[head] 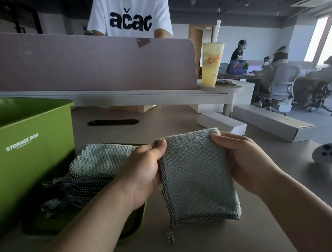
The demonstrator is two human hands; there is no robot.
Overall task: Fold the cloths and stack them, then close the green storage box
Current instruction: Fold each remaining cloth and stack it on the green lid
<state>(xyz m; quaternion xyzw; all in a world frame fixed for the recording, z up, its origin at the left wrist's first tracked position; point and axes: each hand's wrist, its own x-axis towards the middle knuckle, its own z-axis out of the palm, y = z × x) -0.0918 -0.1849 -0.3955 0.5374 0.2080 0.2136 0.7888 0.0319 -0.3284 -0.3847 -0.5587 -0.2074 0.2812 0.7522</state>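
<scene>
While our left hand (144, 166) and right hand (240, 160) pinch the folded cloth's (200, 174) top corners, we should square edges (trim aligned) before stacking it at nine o'clock on the stack (97, 162) beside the green storage box (29, 147).

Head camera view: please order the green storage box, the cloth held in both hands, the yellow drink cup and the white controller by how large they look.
1. green storage box
2. cloth, held near the camera
3. yellow drink cup, farther away
4. white controller, cut by the frame edge, so unsure against the cup
</scene>
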